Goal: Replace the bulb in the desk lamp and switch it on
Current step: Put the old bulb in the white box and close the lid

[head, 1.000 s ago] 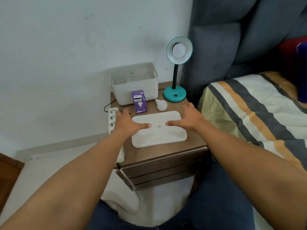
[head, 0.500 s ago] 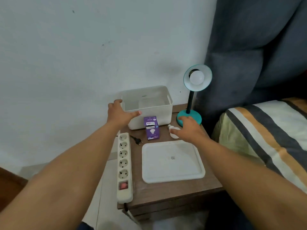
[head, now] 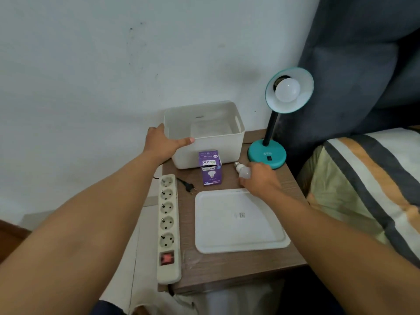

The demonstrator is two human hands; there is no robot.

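**While a bulb sits in the lamp, the loose bulb is only being picked up**

Although the task is to change the bulb, almost nothing of it looks done yet. On the brown wooden bedside table (head: 227, 267), the white plastic storage box (head: 218, 151) stands at the back edge, and the left hand (head: 162, 143) grasps its front-left corner, thumb lying along the rim. A flat white plastic tray (head: 238, 221) lies near the front edge. Along the left edge lies the cream power strip with a red switch (head: 168, 226); the black plug (head: 189, 185) rests beside it, not inserted, so I judge the lamp has no power. At the back-right corner stands the teal desk lamp with a round shade (head: 268, 153), and a round white bulb (head: 287, 89) is seated in its socket. The small purple bulb carton (head: 210, 168) stands just before the box. Between carton and lamp base, the right hand (head: 261, 181) closes its fingers on the small loose white bulb (head: 243, 171); whether it is lifted I cannot tell. Unscrewing, fitting, plugging and switching remain.
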